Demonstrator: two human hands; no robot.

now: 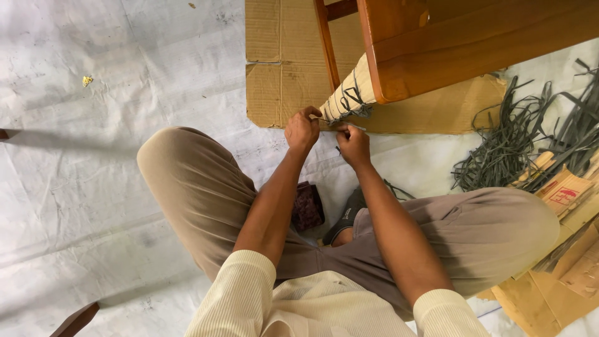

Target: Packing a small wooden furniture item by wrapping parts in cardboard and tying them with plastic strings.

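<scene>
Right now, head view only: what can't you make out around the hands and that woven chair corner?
- Fingertips of left hand and right hand: curled under, so the grip is hidden.
- Dark strip at woven chair corner: too thin to trace.
- Wooden chair frame: cut off by top edge.
- Pile of dark strips: runs off right edge.

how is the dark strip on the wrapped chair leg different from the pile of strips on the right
The dark strip on the wrapped leg is pulled in a few lines across pale padding, right by the left hand and right hand. The loose pile of strips lies tangled and curling on the floor sheet, away from both hands. The wound strip is a short stretch; the pile is many long lengths. Both look the same dark grey-green, flat and narrow.
</scene>
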